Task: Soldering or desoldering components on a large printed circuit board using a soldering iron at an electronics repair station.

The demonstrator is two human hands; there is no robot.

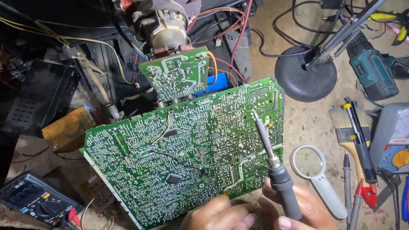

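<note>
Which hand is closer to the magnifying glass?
Right. The right hand, holding the soldering iron, sits just left of the magnifying glass; the left hand is farther left, at the circuit board edge.

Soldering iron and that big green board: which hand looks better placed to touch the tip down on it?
Probably the right hand: it grips the soldering iron, tip above the circuit board. The left hand rests empty at the board's near edge.

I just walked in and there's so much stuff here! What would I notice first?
First, the big green circuit board tilted up in the middle, covered in tiny silver dots. The right hand holds a soldering iron with its tip on the board's right side, and the left hand rests at the board's bottom edge. A white magnifying glass lies just right of them.
</note>
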